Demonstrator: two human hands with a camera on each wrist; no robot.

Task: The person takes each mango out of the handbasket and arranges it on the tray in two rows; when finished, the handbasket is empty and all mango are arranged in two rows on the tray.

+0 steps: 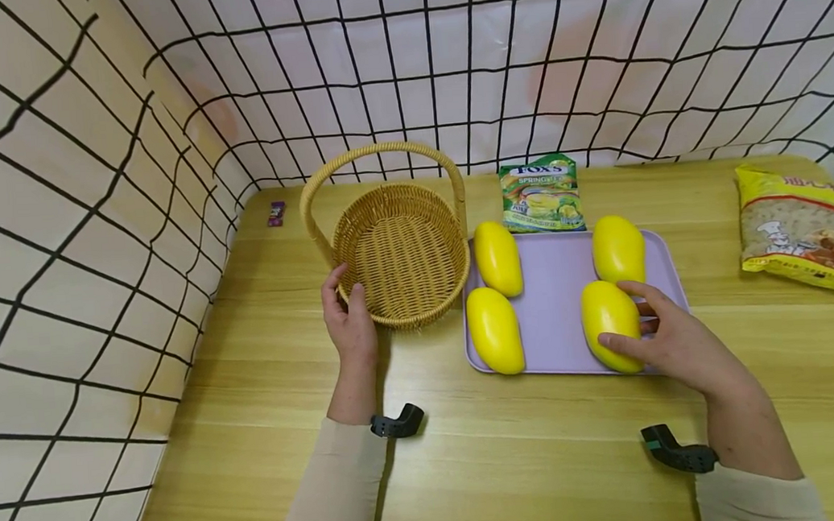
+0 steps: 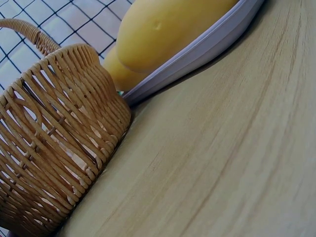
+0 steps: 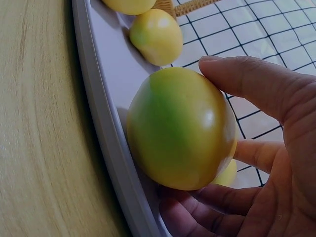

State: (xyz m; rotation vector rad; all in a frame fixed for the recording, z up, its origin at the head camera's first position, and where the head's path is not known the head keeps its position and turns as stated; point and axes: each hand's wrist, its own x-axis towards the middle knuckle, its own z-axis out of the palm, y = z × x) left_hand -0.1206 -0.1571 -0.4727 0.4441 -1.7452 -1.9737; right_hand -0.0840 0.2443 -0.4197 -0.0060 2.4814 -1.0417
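A round wicker basket (image 1: 407, 322) with a tall arched handle stands on the table with nothing inside. My left hand (image 1: 352, 329) holds its near left rim, thumb over the edge and fingers along the outside; the left wrist view shows the basket's woven side (image 2: 64, 133) but not the fingers. On a lilac tray (image 1: 550, 299) lie several yellow mangoes, two at each side. With my right hand (image 1: 673, 339) I grip the near right mango (image 1: 609, 324), thumb on one side and fingers on the other. In the right wrist view this mango (image 3: 180, 131) shows a green patch.
Behind the tray lies a green FOX'S packet (image 1: 541, 195). A yellow food bag (image 1: 803, 233) lies at the far right, and a small purple packet (image 1: 276, 214) at the back left. Grid-patterned cloth (image 1: 403, 68) rises behind and along the left side.
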